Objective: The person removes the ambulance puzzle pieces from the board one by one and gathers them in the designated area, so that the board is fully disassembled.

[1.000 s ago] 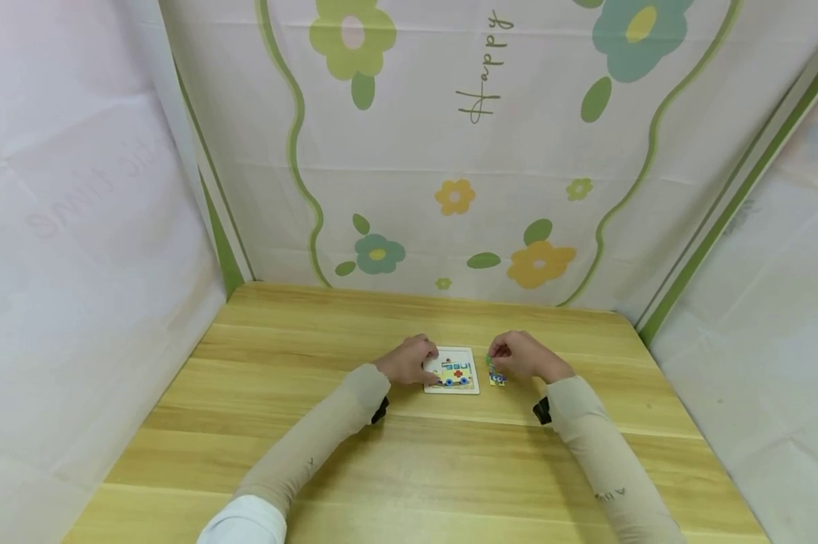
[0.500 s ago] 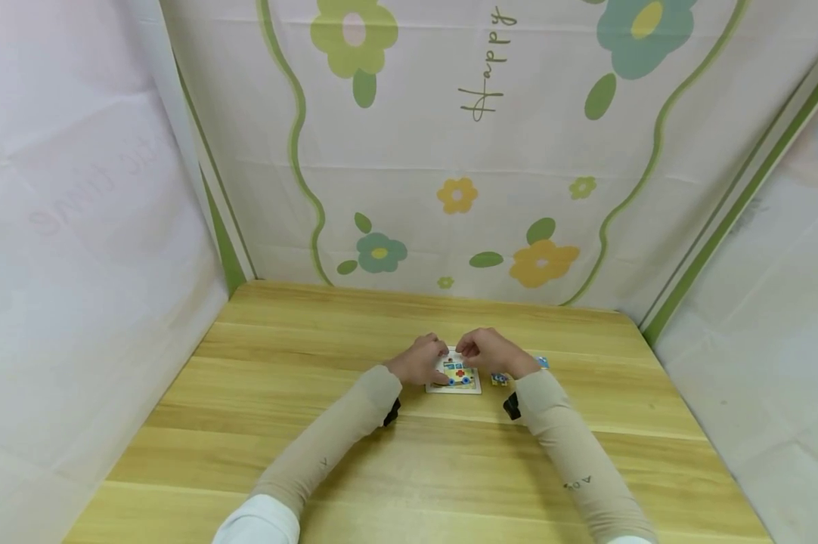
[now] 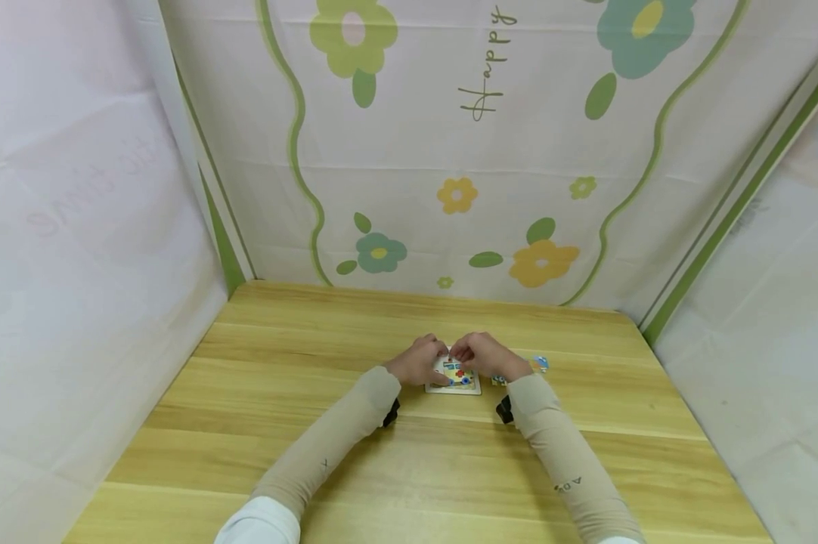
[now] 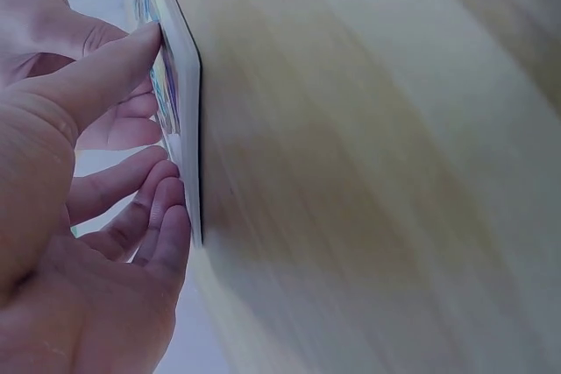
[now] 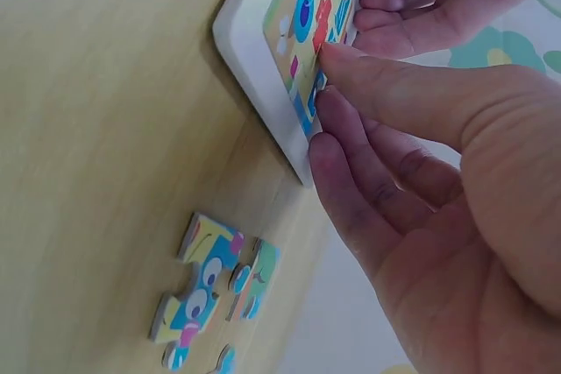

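A small square jigsaw puzzle board [image 3: 474, 390] with a white rim lies on the table, its picture showing a yellow vehicle with blue wheels and a red cross. My left hand [image 3: 417, 363] holds the board from the left, thumb on the picture and curled fingers at the rim in the left wrist view. My right hand [image 3: 485, 355] bends over the upper part of the board. In the right wrist view its thumb [image 5: 394, 85] and fingertips close together at the picture, pinching what looks like a puzzle piece, mostly hidden by the fingers.
Loose puzzle pieces lie right of the board: one with cartoon eyes [image 5: 202, 291], a green one [image 5: 260, 278] and a blue one [image 3: 540, 364]. The wooden table [image 3: 409, 468] meets printed cloth walls [image 3: 395, 151] behind and at both sides.
My right hand has moved left from the loose pieces onto the board's upper part, uncovering a blue piece, then shifted slightly. My left hand has moved a little right over the board.
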Action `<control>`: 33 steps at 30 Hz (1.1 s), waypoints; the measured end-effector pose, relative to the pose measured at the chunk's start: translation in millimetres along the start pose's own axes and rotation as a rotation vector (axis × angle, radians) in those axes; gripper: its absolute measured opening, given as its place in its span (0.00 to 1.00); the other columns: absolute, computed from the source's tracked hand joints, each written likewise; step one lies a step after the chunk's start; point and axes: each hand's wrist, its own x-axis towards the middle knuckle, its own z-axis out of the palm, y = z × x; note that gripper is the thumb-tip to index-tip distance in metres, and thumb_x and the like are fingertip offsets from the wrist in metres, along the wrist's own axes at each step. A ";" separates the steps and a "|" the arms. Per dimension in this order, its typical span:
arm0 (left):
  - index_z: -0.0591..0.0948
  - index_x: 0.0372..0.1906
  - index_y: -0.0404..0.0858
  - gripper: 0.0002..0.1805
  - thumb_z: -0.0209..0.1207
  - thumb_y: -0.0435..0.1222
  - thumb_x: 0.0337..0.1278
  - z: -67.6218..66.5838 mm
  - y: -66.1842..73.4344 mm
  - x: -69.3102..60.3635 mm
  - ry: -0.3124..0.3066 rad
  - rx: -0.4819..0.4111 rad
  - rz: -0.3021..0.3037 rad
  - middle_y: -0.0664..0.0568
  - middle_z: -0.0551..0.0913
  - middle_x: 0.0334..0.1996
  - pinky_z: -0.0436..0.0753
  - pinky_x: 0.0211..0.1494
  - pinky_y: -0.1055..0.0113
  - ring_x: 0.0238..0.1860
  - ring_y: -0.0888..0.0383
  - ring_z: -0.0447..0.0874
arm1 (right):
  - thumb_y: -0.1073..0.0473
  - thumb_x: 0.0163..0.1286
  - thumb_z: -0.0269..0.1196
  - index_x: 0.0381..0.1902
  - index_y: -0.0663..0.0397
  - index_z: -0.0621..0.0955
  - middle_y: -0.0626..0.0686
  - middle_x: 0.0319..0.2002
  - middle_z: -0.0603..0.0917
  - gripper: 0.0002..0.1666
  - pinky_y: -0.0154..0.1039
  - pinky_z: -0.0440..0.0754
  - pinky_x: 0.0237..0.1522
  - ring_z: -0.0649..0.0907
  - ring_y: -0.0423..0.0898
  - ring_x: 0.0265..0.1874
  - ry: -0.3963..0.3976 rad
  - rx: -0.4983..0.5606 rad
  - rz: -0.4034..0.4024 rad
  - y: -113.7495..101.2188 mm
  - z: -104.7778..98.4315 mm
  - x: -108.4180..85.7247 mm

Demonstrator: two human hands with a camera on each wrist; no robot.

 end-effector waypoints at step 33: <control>0.78 0.67 0.31 0.34 0.74 0.45 0.64 -0.1 3.3 -0.7 0.003 0.014 -0.011 0.44 0.77 0.59 0.78 0.54 0.64 0.52 0.54 0.72 | 0.65 0.78 0.64 0.44 0.57 0.86 0.54 0.40 0.88 0.04 0.39 0.86 0.45 0.86 0.46 0.40 0.013 0.067 -0.017 -5.4 -14.0 -3.3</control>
